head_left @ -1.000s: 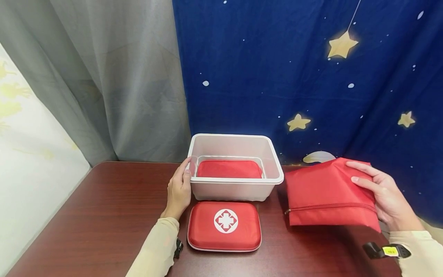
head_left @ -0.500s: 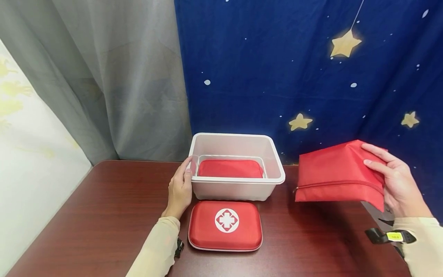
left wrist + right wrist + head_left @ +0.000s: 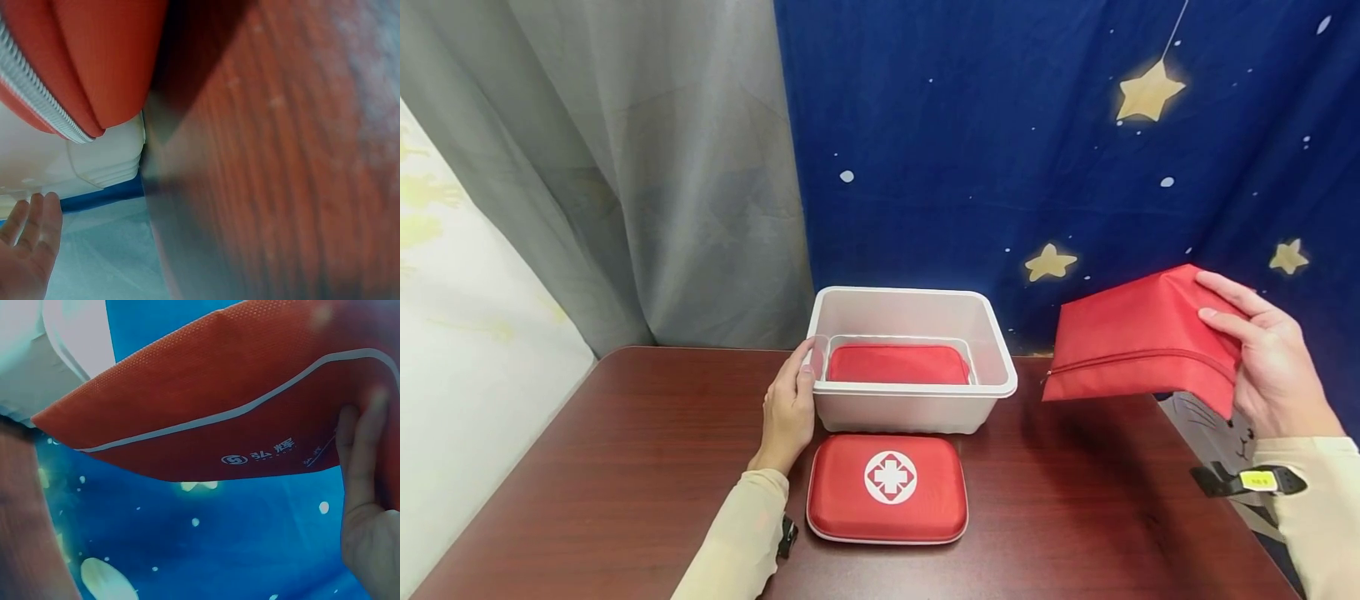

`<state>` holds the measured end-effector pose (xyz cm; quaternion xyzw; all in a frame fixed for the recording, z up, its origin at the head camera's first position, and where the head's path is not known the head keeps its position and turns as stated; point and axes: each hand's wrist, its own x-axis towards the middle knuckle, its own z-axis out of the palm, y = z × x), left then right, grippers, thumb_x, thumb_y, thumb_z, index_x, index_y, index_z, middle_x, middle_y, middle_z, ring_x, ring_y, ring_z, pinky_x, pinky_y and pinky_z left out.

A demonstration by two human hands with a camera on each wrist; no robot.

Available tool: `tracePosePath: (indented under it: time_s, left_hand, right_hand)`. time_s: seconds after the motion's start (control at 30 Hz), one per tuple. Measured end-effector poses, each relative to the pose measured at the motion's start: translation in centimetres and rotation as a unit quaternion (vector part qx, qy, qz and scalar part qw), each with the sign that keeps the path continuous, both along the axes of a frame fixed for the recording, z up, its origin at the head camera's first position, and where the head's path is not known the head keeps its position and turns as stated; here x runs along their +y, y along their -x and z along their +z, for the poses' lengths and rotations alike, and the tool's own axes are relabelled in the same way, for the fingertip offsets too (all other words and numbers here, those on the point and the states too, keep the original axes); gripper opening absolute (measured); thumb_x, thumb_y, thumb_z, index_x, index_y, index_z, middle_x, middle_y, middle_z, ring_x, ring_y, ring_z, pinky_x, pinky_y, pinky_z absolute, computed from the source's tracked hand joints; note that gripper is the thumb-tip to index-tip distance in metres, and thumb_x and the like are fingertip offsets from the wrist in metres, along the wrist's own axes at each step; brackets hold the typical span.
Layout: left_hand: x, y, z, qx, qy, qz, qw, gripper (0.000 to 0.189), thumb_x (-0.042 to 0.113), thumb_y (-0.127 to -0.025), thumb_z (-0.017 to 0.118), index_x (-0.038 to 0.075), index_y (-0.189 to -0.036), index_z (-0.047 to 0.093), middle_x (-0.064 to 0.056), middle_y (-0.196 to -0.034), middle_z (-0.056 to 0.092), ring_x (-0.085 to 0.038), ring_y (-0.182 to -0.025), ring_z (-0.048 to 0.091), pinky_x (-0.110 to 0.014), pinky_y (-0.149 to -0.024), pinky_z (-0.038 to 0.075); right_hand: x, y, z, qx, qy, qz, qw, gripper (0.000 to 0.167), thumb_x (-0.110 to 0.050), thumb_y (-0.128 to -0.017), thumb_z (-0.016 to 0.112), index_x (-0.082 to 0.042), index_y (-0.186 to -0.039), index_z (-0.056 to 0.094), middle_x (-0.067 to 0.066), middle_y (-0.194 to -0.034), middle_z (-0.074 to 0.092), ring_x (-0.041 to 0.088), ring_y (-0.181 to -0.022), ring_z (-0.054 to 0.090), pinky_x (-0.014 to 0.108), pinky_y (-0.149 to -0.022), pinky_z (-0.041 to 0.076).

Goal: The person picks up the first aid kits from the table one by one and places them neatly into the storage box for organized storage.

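Observation:
In the head view a white plastic bin [image 3: 895, 408] stands mid-table with a flat red pouch [image 3: 898, 365] inside. My left hand [image 3: 788, 408] rests against the bin's left side, its fingers straight along the outer wall in the left wrist view. In front of the bin lies a red first aid case [image 3: 887, 490] with a white cross, its silver zipper showing in the left wrist view. My right hand [image 3: 1273, 358] grips a soft red zippered bag [image 3: 1138, 333] by its right end, raised above the table. A grey stripe and white lettering mark the bag's other face in the right wrist view.
The dark wooden table [image 3: 647, 467] runs back to a grey curtain [image 3: 715, 208] and a blue star-printed curtain [image 3: 925, 167]. A white printed surface [image 3: 475, 333] borders it on the left. The table's right edge slants below the right forearm.
My right hand has lifted the red bag higher and carried it a little to the right. The left hand, bin and first aid case stay where they were.

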<state>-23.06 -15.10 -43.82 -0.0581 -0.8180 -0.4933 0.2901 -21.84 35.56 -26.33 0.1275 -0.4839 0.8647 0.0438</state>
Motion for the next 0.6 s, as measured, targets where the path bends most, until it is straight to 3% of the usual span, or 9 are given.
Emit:
tracePosePath:
  time_s: [0.27, 0.6]
  left_hand:
    - [0.0, -0.1, 0.1, -0.002, -0.003, -0.001, 1.0, 0.043, 0.022, -0.105, 0.04, 0.025, -0.147, 0.049, -0.001, -0.148, 0.051, -0.022, -0.134, 0.048, -0.052, -0.11, 0.036]
    - [0.1, -0.1, 0.1, -0.004, 0.0, -0.002, 1.0, 0.044, 0.022, -0.105, 0.04, 0.025, -0.148, 0.049, -0.002, -0.148, 0.051, -0.022, -0.134, 0.048, -0.052, -0.11, 0.036]
  right_hand:
    - [-1.6, 1.2, 2.9, 0.015, 0.011, -0.004, 0.9998, 0.047, 0.015, -0.098, 0.042, -0.003, -0.137, 0.059, 0.013, -0.118, 0.069, 0.03, -0.094, 0.072, 0.039, -0.071, 0.059]
    - [-3.9, 1.9, 4.3, 0.017, 0.047, 0.01, 0.9987, 0.046, 0.015, -0.098, 0.042, -0.002, -0.137, 0.058, 0.016, -0.12, 0.067, 0.033, -0.095, 0.072, 0.042, -0.07, 0.06]
